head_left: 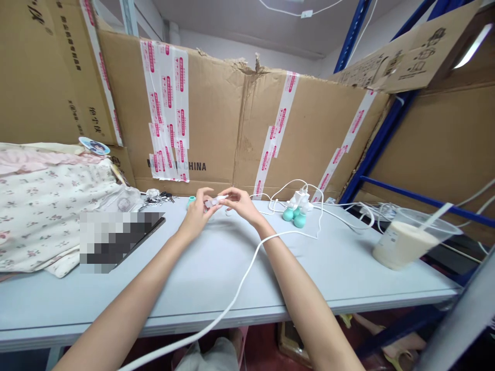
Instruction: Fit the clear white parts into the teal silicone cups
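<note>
Over the far middle of the table, my left hand [198,212] and my right hand [240,204] meet around a small white piece [215,200]. Thumbs and fingertips of both hands pinch it from either side. It looks pale and partly see-through, too small for me to tell its kind. Just behind my left hand a teal object [191,201] shows, mostly covered by the fingers. Right of my right hand lie several teal rounded bulb-like pieces [299,220] beside a white plug adapter [300,198].
A white cable [247,273] runs across in front of my right forearm. A plastic cup with a pale drink [404,242] stands at the right. On the left are flowered cloth [50,206], a partly blurred dark flat device [135,242] and keys [164,197]. Cardboard [216,118] walls the back.
</note>
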### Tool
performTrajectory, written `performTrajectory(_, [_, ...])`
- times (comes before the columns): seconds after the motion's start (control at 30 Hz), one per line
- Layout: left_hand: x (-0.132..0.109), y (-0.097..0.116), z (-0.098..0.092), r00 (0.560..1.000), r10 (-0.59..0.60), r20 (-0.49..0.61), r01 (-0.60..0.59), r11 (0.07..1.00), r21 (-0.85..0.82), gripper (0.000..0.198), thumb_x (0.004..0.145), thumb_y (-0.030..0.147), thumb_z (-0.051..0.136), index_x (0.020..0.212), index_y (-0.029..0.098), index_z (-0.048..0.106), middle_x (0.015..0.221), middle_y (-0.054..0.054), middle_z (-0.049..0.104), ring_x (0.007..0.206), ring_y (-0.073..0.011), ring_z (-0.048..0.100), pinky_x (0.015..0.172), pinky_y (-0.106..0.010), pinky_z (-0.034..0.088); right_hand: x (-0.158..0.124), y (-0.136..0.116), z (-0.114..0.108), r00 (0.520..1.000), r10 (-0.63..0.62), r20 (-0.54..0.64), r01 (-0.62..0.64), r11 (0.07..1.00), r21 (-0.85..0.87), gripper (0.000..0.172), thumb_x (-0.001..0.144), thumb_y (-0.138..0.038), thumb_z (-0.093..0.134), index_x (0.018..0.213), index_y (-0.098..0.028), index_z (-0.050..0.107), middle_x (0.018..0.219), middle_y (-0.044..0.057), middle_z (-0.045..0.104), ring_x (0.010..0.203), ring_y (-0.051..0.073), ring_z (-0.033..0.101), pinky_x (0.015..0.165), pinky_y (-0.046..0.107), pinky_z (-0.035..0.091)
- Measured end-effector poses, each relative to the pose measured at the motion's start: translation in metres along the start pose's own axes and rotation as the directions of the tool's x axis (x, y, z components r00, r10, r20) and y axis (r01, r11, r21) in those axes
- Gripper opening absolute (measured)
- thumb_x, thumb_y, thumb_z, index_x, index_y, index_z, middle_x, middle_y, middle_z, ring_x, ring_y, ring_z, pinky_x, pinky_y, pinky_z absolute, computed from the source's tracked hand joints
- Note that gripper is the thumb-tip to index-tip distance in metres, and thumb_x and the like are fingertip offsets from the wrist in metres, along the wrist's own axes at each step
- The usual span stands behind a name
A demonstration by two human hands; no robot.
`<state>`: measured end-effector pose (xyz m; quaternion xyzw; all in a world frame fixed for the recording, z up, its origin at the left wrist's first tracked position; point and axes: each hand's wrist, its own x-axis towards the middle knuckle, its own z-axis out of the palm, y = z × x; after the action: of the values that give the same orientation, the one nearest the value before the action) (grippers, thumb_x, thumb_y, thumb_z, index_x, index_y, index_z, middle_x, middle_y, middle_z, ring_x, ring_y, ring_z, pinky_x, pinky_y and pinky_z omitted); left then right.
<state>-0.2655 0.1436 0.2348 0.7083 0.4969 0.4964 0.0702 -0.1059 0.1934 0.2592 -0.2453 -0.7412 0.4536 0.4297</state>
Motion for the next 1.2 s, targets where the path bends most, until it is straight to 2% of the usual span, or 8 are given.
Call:
performTrajectory(0.1, [0.002,-0.009,-0.013,0.998,0.053,0.034,-0.058,0.985,0.164,0.069,0.076,0.045,0.058,0.129,0.019,0.023,0.118,-0.010,0.050,0.100,-0.0196,0.050,0.086,-0.033,0.038,0.000,0.006,-0.007,0.995,0.054,-0.085,-0.049,0.997,0.057,0.034,0.065,-0.036,0.069,0.090,-0.014,0.060,0.089,0.006,0.061,0.074,0.012,0.058,0.056,0.023,0.050])
performTrajectory(0.17, [0.002,-0.015,-0.024,0.999,0.039,0.001,-0.037,0.918,0.394,0.068,0.072,0.050,0.059,0.126,0.018,0.032,0.124,-0.014,0.043,0.112,-0.0270,0.041,0.090,-0.039,0.034,0.000,0.008,-0.013,0.982,0.075,-0.175,-0.057,0.993,0.103,0.037,0.067,-0.038,0.067,0.095,-0.016,0.060,0.089,0.005,0.059,0.075,0.011,0.056,0.058,0.022,0.050])
performTrajectory(0.27, [0.001,-0.022,-0.038,0.995,-0.077,0.061,0.025,0.797,0.603,0.055,0.068,0.057,0.060,0.106,0.019,0.050,0.110,-0.013,0.047,0.104,-0.0305,0.042,0.084,-0.042,0.033,-0.002,0.008,-0.020,0.968,0.106,-0.226,-0.059,0.977,0.207,0.040,0.068,-0.040,0.065,0.101,-0.018,0.061,0.095,0.005,0.058,0.078,0.011,0.053,0.059,0.019,0.048])
performTrajectory(0.43, [-0.002,-0.028,-0.039,0.972,-0.154,0.179,0.000,0.758,0.652,0.034,0.069,0.048,0.061,0.087,0.019,0.056,0.095,-0.009,0.054,0.097,-0.0274,0.046,0.083,-0.040,0.031,-0.003,0.009,-0.014,0.974,0.200,-0.105,-0.145,0.910,0.387,0.035,0.069,-0.034,0.066,0.097,-0.016,0.058,0.102,0.006,0.061,0.079,0.010,0.059,0.059,0.017,0.044])
performTrajectory(0.6, [0.000,-0.032,-0.032,0.963,-0.193,0.191,0.076,0.868,0.490,0.025,0.067,0.037,0.062,0.084,0.020,0.057,0.094,-0.005,0.061,0.094,-0.0250,0.050,0.081,-0.037,0.033,-0.001,0.009,-0.002,0.971,0.231,-0.057,-0.164,0.822,0.545,0.034,0.071,-0.031,0.067,0.098,-0.015,0.054,0.103,0.009,0.063,0.089,0.015,0.063,0.074,0.022,0.049])
performTrajectory(0.73, [0.003,-0.035,-0.030,0.950,-0.180,0.256,0.107,0.956,0.275,0.027,0.063,0.038,0.063,0.082,0.019,0.061,0.086,-0.003,0.064,0.081,-0.0199,0.056,0.078,-0.032,0.039,0.000,0.009,0.003,0.981,0.185,-0.062,-0.129,0.854,0.505,0.040,0.067,-0.033,0.071,0.100,-0.016,0.057,0.099,0.007,0.064,0.092,0.014,0.062,0.081,0.023,0.048])
performTrajectory(1.0, [0.010,-0.012,-0.030,0.983,-0.137,0.124,0.164,0.954,-0.250,0.045,0.066,0.042,0.065,0.101,0.014,0.064,0.103,-0.008,0.063,0.097,-0.0201,0.056,0.088,-0.031,0.042,0.000,0.009,0.005,0.985,0.160,-0.062,-0.127,0.924,0.361,0.042,0.059,-0.033,0.075,0.093,-0.015,0.059,0.078,0.003,0.062,0.079,0.013,0.063,0.069,0.021,0.051])
performTrajectory(1.2, [0.008,-0.009,-0.024,0.996,-0.061,0.066,0.075,0.971,-0.228,0.047,0.073,0.042,0.059,0.112,0.016,0.061,0.110,-0.010,0.059,0.100,-0.0198,0.055,0.091,-0.033,0.040,-0.001,0.007,0.007,0.991,0.101,-0.083,-0.070,0.948,0.312,0.042,0.061,-0.036,0.073,0.095,-0.016,0.058,0.085,0.004,0.062,0.079,0.013,0.061,0.070,0.025,0.052])
